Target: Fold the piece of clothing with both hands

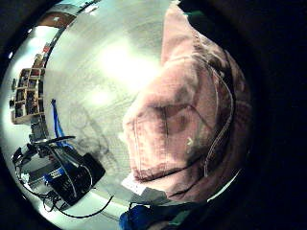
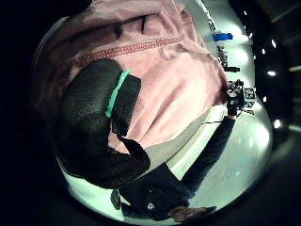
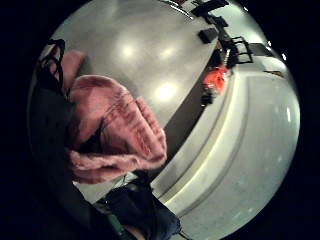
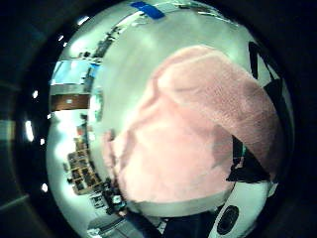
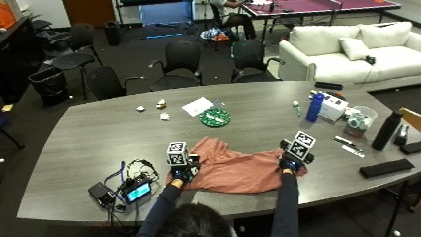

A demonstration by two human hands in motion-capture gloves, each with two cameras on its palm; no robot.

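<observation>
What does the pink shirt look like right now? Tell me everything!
The pink shirt is soft, fuzzy-looking cloth with stitched seams. It lies crumpled and spread on the grey table, near the person's edge. The left hand grips one end and the right hand grips the other end.

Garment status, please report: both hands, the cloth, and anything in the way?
Left hand grips pink garment at one end; right hand grips the other. Garment spread on table, not yet folded. Nothing on it.

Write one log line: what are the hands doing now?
left hand: grips pink garment | right hand: grips garment | garment: spread on table, unfolded
</observation>
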